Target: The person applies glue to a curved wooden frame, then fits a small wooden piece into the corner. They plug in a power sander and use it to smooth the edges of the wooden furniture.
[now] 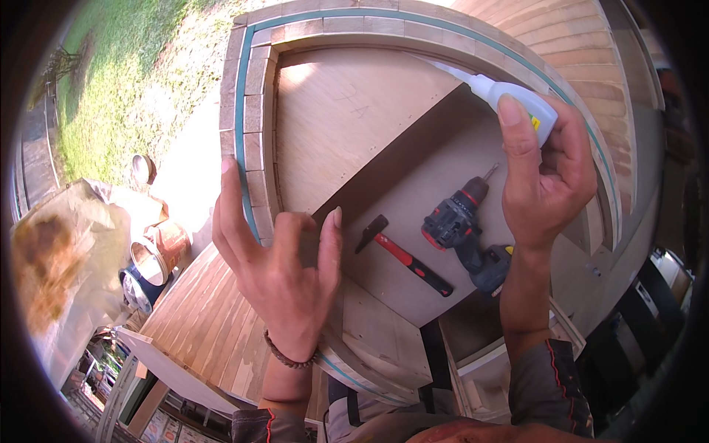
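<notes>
My right hand (pixel 546 170) is closed around a white squeeze glue bottle (pixel 524 102), whose long thin nozzle points left along the inner edge of a curved wooden frame (pixel 354 26). A teal strip runs between the rows of small wood blocks on the frame's top. My left hand (pixel 284 262) lies over the frame's left side, fingers spread, with one fingertip against the blocks. Inside the frame is a light plywood panel (pixel 354 111). Below it, on a lower board, lie a claw-less hammer (pixel 402 258) with a red and black handle and a cordless drill (pixel 465 229) fitted with a bit.
Slatted wood surfaces (pixel 214 325) extend at lower left and at upper right (pixel 569 52). Buckets (pixel 151 258) stand on the ground to the left, near a stained plastic sheet (pixel 55 258). Grass (pixel 118 88) lies beyond. An open wooden compartment (pixel 480 376) is close to my body.
</notes>
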Available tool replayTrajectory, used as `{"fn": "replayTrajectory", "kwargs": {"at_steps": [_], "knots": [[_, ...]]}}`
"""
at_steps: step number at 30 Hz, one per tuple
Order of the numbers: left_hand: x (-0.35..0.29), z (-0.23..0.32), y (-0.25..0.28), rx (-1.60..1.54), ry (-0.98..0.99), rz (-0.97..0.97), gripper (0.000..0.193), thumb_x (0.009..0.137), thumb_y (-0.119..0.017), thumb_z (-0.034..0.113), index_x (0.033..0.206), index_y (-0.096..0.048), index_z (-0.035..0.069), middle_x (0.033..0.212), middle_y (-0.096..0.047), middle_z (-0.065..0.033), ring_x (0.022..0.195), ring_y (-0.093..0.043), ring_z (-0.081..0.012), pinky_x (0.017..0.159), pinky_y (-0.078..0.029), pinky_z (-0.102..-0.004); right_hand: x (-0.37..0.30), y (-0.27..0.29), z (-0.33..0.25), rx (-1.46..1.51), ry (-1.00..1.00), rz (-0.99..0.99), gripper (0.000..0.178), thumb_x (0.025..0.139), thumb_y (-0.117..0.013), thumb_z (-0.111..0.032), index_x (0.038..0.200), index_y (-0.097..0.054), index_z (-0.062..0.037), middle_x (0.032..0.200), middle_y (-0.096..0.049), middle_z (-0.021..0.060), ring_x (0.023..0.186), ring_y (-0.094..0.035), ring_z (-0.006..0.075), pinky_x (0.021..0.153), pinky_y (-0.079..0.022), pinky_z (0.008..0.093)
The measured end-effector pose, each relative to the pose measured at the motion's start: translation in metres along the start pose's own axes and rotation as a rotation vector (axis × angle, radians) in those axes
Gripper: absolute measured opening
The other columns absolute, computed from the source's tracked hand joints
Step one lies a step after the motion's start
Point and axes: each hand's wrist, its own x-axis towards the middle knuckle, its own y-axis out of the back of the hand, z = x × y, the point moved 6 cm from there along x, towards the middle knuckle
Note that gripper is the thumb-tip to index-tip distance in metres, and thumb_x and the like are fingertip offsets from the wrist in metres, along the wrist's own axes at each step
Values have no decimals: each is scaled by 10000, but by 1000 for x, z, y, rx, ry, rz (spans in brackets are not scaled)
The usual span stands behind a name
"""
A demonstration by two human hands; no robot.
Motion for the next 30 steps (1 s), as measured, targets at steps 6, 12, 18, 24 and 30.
{"fn": "replayTrajectory", "kwargs": {"at_steps": [6, 12, 18, 24, 30], "knots": [[-1, -1, -1, 0, 15, 5, 298, 820, -845, 216, 723, -610, 61, 1617, -339, -228, 1415, -391, -444, 1123, -362, -528, -1, 5, 2, -9, 26, 4, 164, 925, -788, -110, 980, -696, 15, 834, -693, 34, 723, -607, 73, 631, -498, 213], [-2, -2, -1, -31, 65, -5, 303, 849, -823, 234, 732, -611, 52, 1610, -364, -219, 1479, -358, -434, 1178, -316, -537, -4, 10, 5, -8, 15, 5, 165, 923, -791, -111, 970, -697, 17, 827, -684, 30, 714, -597, 70, 604, -483, 208], [-1, 0, 1, -22, 48, 8, 309, 854, -819, 238, 736, -608, 46, 1602, -375, -219, 1467, -372, -436, 1169, -327, -533, -6, 18, 9, 5, 26, 25, 174, 921, -793, -113, 976, -696, 21, 826, -693, 34, 710, -604, 66, 599, -482, 204], [-2, 1, 1, -17, 45, 25, 317, 874, -805, 271, 754, -619, 43, 1588, -400, -207, 1449, -390, -438, 1161, -334, -528, -15, 33, 16, 126, -97, 39, 192, 933, -783, -125, 1003, -687, 25, 844, -708, 42, 732, -633, 70, 615, -488, 210], [-5, 2, 3, 22, 20, 61, 267, 876, -802, 283, 851, -657, 60, 1574, -415, -191, 1413, -419, -425, 1127, -379, -513, -36, 49, 41, 551, -391, -27, 244, 1009, -683, -186, 1139, -642, 17, 846, -693, 95, 679, -612, 105, 618, -502, 253]]}}
